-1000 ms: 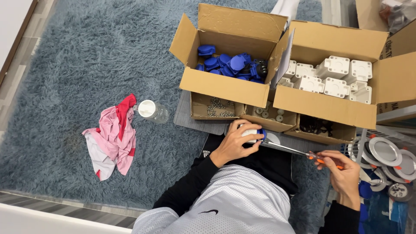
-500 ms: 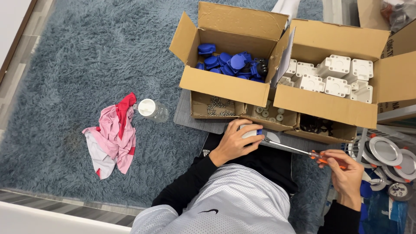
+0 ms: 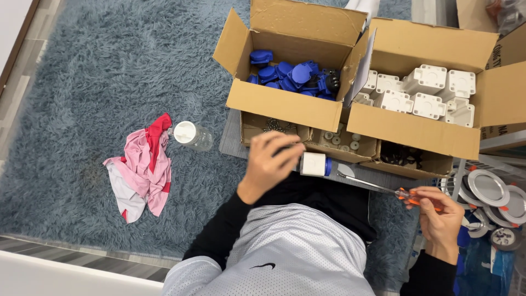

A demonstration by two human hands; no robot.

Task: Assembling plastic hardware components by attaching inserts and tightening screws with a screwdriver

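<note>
A small white part with a blue end [image 3: 315,163] lies on my lap, just in front of the low cardboard trays. My left hand [image 3: 271,161] hovers left of it with fingers loosely spread, holding nothing, its fingertips by the tray of dark screws [image 3: 274,126]. My right hand [image 3: 438,216] grips the orange handle of a screwdriver [image 3: 368,184]. Its thin shaft points left toward the white part.
An open carton of blue parts [image 3: 282,104] and another of white parts [image 3: 411,129] stand behind the trays. A pink and red cloth [image 3: 142,167] and a clear bottle [image 3: 192,135] lie on the grey shag rug [image 3: 98,82]. Round metal fixtures [image 3: 487,189] are stacked at the right.
My left hand has let go of the white and blue part and shifted left toward the screw tray. The right hand still holds the screwdriver in nearly the same spot.
</note>
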